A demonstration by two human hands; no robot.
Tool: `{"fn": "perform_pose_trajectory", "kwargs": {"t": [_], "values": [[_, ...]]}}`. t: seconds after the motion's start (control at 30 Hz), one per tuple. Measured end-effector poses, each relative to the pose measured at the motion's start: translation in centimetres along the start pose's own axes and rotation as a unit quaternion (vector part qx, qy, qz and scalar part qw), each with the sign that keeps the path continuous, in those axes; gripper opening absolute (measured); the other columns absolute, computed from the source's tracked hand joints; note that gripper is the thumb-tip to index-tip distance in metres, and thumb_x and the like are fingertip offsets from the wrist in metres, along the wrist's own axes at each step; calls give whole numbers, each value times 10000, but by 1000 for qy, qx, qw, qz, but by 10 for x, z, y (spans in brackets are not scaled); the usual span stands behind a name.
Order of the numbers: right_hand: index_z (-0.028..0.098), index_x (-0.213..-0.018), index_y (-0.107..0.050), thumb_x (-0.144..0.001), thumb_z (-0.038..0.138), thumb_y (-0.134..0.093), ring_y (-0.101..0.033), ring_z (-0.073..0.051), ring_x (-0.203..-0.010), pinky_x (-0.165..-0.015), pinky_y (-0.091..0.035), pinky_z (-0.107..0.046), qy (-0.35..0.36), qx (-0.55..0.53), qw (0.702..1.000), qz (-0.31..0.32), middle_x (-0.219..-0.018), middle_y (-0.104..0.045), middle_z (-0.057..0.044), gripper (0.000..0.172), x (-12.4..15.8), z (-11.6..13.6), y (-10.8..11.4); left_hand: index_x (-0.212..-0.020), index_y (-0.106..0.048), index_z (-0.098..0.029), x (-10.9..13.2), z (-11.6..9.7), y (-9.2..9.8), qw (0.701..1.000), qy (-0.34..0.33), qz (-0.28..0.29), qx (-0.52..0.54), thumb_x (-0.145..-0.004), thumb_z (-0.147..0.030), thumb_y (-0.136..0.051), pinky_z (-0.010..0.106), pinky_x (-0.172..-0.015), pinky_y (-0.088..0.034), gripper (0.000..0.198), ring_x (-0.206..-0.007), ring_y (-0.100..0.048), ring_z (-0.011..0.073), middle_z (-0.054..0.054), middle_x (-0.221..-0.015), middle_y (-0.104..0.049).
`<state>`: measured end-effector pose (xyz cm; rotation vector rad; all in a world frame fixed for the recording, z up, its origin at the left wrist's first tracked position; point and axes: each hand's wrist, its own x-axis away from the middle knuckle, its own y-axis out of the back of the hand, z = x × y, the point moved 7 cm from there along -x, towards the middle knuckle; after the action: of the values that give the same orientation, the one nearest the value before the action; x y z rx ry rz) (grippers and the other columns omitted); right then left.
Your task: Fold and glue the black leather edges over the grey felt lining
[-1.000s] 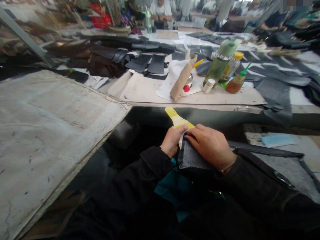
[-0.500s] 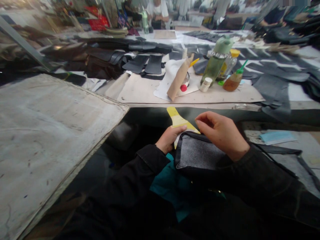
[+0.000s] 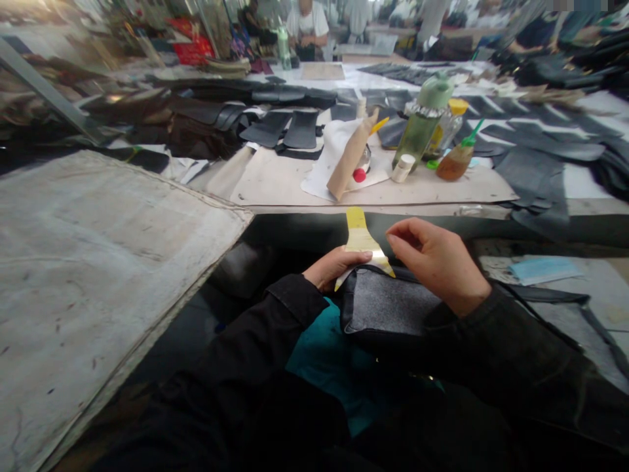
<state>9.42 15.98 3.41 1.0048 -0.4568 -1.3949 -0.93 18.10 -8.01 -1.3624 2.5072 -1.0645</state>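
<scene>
My left hand (image 3: pixel 334 267) grips a flat yellow piece (image 3: pixel 358 237), pale across its middle, with a narrow tab pointing up and two pointed lower corners. The piece lies against the top left end of a black bag-like item (image 3: pixel 393 300) with a grey fuzzy panel, which rests over my lap. My right hand (image 3: pixel 435 262) is raised over the right part of the black item, thumb and forefinger brought together. Whatever those fingertips hold, if anything, is too small to make out. A gap separates them from the yellow piece.
Ahead, the worktable (image 3: pixel 275 177) bears a green bottle (image 3: pixel 421 124), an amber squeeze bottle (image 3: pixel 456 159), a small white-capped bottle (image 3: pixel 403 168) and black leather pieces (image 3: pixel 301 129). A worn pale board (image 3: pixel 122 242) spans the left. A blue mask (image 3: pixel 545 269) lies right. People sit far off.
The yellow piece has turned more upright in my left hand, its tab shifting right. My right hand has barely moved.
</scene>
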Motion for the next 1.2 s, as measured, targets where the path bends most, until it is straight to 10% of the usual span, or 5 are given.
{"fn": "perform_pose_trajectory", "kwargs": {"t": [0.57, 0.9, 1.03, 1.2], "values": [[148, -1077, -544, -826, 167, -393, -565, -171, -884, -784, -438, -279, 75, 99, 990, 65, -997, -606, -63, 293, -2, 2, -27, -910, -637, -87, -1, 3, 3, 997, -54, -46, 4, -620, -131, -648, 295, -828, -410, 293, -789, -617, 190, 87, -852, -678], [218, -1296, -358, -867, 141, -385, -114, -232, -1302, -1015, -214, -427, 331, 293, 897, -1, -1411, -212, -62, 437, 4, 52, 5, -746, -653, -88, 36, -56, -54, 995, -5, 24, -99, -651, -25, -579, 382, -749, -440, 136, -656, -610, 213, 91, -681, -661], [164, -1043, -556, -868, 155, -394, -389, -207, -1145, -1004, -215, -372, 352, 302, 885, 49, -1165, -514, -79, 239, 5, 55, 2, -664, -658, -100, 43, -60, -52, 988, -49, 18, -143, -630, -19, -621, 305, -793, -417, 95, -770, -602, 205, 80, -734, -657], [154, -905, -582, -789, 194, -514, -514, -175, -766, -693, -373, -272, 219, 330, 909, 128, -805, -575, -45, 141, 11, 14, -2, -809, -660, -151, 32, -44, -5, 977, -136, -88, -137, -729, -271, -596, 217, -762, -409, 157, -855, -570, 155, 46, -878, -649]]}}
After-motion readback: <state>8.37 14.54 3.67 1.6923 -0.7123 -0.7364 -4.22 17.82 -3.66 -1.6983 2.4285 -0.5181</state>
